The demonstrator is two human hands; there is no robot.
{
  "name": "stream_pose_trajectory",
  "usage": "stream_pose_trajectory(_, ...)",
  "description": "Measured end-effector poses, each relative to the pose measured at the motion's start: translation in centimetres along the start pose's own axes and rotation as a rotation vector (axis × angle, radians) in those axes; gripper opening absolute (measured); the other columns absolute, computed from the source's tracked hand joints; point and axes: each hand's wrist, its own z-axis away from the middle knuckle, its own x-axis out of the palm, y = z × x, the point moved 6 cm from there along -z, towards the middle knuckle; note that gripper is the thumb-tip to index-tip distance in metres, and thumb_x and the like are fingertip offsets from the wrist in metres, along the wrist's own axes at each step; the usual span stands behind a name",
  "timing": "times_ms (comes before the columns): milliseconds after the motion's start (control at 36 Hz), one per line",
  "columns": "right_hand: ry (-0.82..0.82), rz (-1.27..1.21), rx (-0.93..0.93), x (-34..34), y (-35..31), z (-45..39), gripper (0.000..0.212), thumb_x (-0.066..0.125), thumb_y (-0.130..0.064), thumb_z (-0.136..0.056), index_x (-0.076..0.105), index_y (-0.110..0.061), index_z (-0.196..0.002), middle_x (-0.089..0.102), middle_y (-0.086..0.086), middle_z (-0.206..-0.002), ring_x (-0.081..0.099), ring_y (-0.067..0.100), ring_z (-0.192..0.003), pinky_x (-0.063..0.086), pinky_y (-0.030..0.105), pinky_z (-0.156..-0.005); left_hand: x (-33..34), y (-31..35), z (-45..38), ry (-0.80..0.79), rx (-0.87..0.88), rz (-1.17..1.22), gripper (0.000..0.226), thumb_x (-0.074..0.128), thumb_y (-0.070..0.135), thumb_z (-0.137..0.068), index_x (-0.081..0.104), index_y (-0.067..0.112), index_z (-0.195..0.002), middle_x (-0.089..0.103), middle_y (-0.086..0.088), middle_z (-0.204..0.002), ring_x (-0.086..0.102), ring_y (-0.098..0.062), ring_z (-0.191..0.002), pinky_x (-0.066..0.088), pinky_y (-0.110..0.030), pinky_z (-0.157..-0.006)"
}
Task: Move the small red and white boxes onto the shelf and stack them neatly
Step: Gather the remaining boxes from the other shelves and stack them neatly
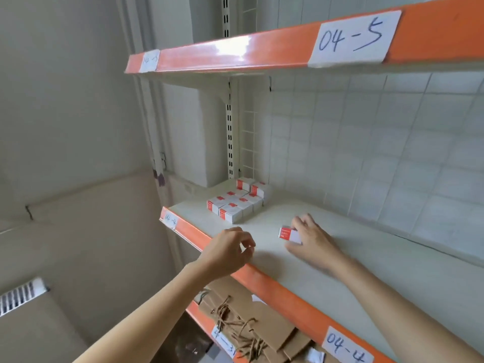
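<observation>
Several small red and white boxes [237, 203] stand stacked in a tidy block at the far left of the white shelf [353, 265] marked 04-4. My right hand [311, 239] lies on the shelf surface and grips one more small red and white box [287, 234], its red end pointing left toward the stack. My left hand [227, 251] hovers over the shelf's orange front edge [272, 286] with fingers curled and thumb near the fingertips; nothing shows in it.
Above hangs another shelf with an orange lip labelled 04-5 [351, 38]. Below, the 04-3 shelf holds brown paper bags with twine handles [248, 326]. A tiled wall backs the shelving at right, and a plain wall stands left.
</observation>
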Motion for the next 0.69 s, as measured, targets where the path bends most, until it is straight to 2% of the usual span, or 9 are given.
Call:
stream_pose_trajectory(83, -0.163, -0.236, 0.027, -0.6, 1.2, 0.3, 0.023, 0.067, -0.026, -0.083, 0.051, -0.023, -0.100, 0.039, -0.001, -0.109, 0.051, 0.011, -0.092, 0.038, 0.021, -0.078, 1.0, 0.3, -2.8, -0.060, 0.068, 0.033, 0.023, 0.058, 0.024, -0.091, 0.065, 0.014, -0.111, 0.064, 0.000, -0.102, 0.062, -0.011, -0.082, 0.051, -0.028, -0.079)
stream_pose_trajectory(139, -0.159, -0.415, 0.136, -0.8, 2.9, 0.3, 0.026, 0.066, -0.014, -0.083, 0.053, -0.022, -0.104, 0.044, 0.002, -0.109, 0.052, 0.010, -0.080, 0.042, 0.017, -0.068, 1.7, 0.7, -4.4, -0.090, 0.082, 0.087, 0.034, 0.062, 0.031, -0.089, 0.060, 0.014, -0.119, 0.062, -0.001, -0.107, 0.059, -0.010, -0.084, 0.049, -0.024, -0.078)
stream_pose_trajectory(222, 0.076, -0.626, 0.390, -0.8, 6.1, 1.0, 0.019, 0.054, -0.001, -0.085, 0.054, -0.019, -0.093, 0.055, 0.004, -0.093, 0.055, 0.016, -0.064, 0.042, 0.016, -0.049, 3.4, 1.0, -6.2, -0.176, 0.070, 0.167, 0.055, 0.068, 0.040, -0.083, 0.051, 0.017, -0.129, 0.055, 0.000, -0.115, 0.056, -0.011, -0.093, 0.045, -0.020, -0.080)
stream_pose_trajectory(278, 0.255, -0.683, 0.454, -0.3, 7.5, 2.0, 0.024, 0.050, 0.002, -0.087, 0.056, -0.020, -0.082, 0.059, 0.009, -0.079, 0.056, 0.016, -0.062, 0.043, 0.013, -0.047, 5.0, 0.9, -6.8, -0.246, 0.061, 0.204, 0.065, 0.071, 0.040, -0.079, 0.045, 0.017, -0.134, 0.048, -0.001, -0.121, 0.052, -0.014, -0.104, 0.041, -0.020, -0.089)
stream_pose_trajectory(389, 0.292, -0.624, 0.399, 0.1, 7.2, 2.5, 0.027, 0.051, 0.002, -0.087, 0.059, -0.022, -0.078, 0.059, 0.002, -0.065, 0.055, 0.017, -0.062, 0.044, 0.023, -0.059, 6.4, 0.4, -7.6, -0.238, 0.106, 0.262, 0.066, 0.077, 0.038, -0.074, 0.049, 0.020, -0.131, 0.044, 0.001, -0.120, 0.045, -0.011, -0.111, 0.035, -0.021, -0.098)
stream_pose_trajectory(444, 0.273, -0.607, 0.396, 0.3, 7.1, 2.4, 0.028, 0.052, 0.000, -0.087, 0.059, -0.025, -0.076, 0.059, 0.001, -0.063, 0.054, 0.016, -0.062, 0.042, 0.025, -0.059, 6.5, 0.0, -8.0, -0.237, 0.107, 0.320, 0.061, 0.078, 0.037, -0.072, 0.053, 0.020, -0.126, 0.048, 0.001, -0.117, 0.048, -0.012, -0.103, 0.039, -0.020, -0.092)
stream_pose_trajectory(528, 0.286, -0.583, 0.395, 0.2, 7.2, 2.4, 0.029, 0.052, 0.000, -0.087, 0.059, -0.025, -0.076, 0.060, 0.001, -0.065, 0.056, 0.018, -0.064, 0.043, 0.025, -0.062, 6.5, -0.5, -8.3, -0.212, 0.099, 0.408, 0.055, 0.079, 0.029, -0.071, 0.055, 0.019, -0.120, 0.053, 0.000, -0.114, 0.051, -0.011, -0.095, 0.037, -0.008, -0.079)
stream_pose_trajectory(611, 0.291, -0.570, 0.381, 0.2, 7.2, 2.4, 0.031, 0.053, 0.001, -0.087, 0.059, -0.027, -0.074, 0.060, 0.001, -0.064, 0.057, 0.018, -0.064, 0.044, 0.025, -0.062, 6.6, -0.7, -8.4, -0.181, 0.106, 0.434, 0.057, 0.075, 0.037, -0.065, 0.056, 0.021, -0.117, 0.054, 0.003, -0.110, 0.051, -0.007, -0.091, 0.035, -0.003, -0.076)
stream_pose_trajectory(694, 0.285, -0.567, 0.368, 0.2, 7.2, 2.3, 0.030, 0.053, 0.001, -0.087, 0.059, -0.026, -0.075, 0.060, 0.002, -0.064, 0.057, 0.020, -0.064, 0.044, 0.028, -0.063, 6.8, -0.8, -8.5, -0.174, 0.107, 0.418, 0.049, 0.079, 0.027, -0.072, 0.058, 0.017, -0.116, 0.055, 0.001, -0.110, 0.052, -0.008, -0.091, 0.037, -0.006, -0.076)
